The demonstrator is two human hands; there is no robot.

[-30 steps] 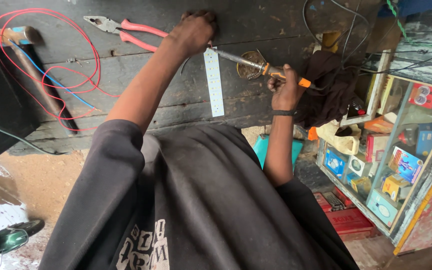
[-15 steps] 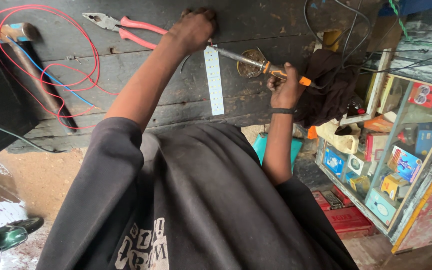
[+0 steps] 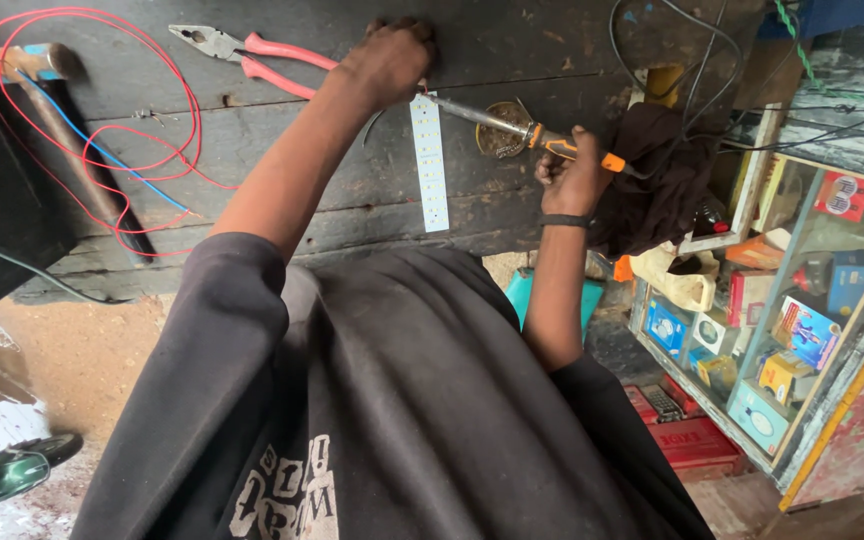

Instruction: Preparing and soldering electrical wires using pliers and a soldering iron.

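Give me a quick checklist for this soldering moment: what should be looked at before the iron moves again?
1. Right hand has a firm grip on the soldering iron: ok.
2. Left hand pins the top end of the white LED strip: ok.
3. Iron tip meets the strip: cannot tell, the left hand hides it.
4. Red wire lies away from the iron: ok.
5. Pliers lie clear of the strip: ok.
6. Dark cloth sits close to the iron's handle end: not ok.

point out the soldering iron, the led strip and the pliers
soldering iron (image 3: pixel 564 147), head view, orange handle
led strip (image 3: pixel 430 165), head view, middle of the white strip
pliers (image 3: pixel 277 60), head view, pink handles
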